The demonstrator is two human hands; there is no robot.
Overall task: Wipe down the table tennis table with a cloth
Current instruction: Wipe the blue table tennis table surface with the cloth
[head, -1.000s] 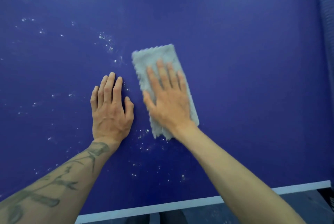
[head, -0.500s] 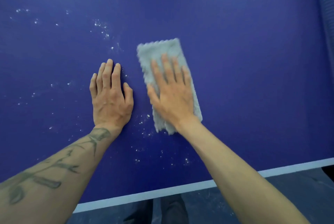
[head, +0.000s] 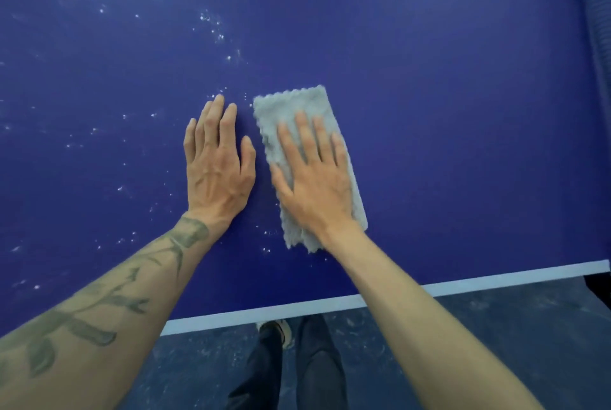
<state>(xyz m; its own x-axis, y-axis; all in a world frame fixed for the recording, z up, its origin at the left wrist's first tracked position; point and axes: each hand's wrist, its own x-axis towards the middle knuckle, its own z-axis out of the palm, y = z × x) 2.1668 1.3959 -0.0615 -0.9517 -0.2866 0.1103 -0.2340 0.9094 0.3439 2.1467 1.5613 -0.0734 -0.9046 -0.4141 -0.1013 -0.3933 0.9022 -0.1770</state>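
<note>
Much of the table (head: 463, 112) looks left to do: white specks (head: 211, 24) dot the blue surface to the left of the 2 hands and up toward the far side. The stretch to the right of the cloth (head: 291, 105) shows none, so the wiping reads as partway through in this patch. The cloth, a folded grey rectangle, lies flat on the table near the white edge line (head: 496, 280). The right hand (head: 314, 185) presses down on it, fingers straight and slightly spread. The left hand (head: 218, 175) lies flat on bare table just beside the cloth, fingers straight and close together, holding nothing. A few specks sit between the hands and just below the cloth — likely the next ground to cover.
</note>
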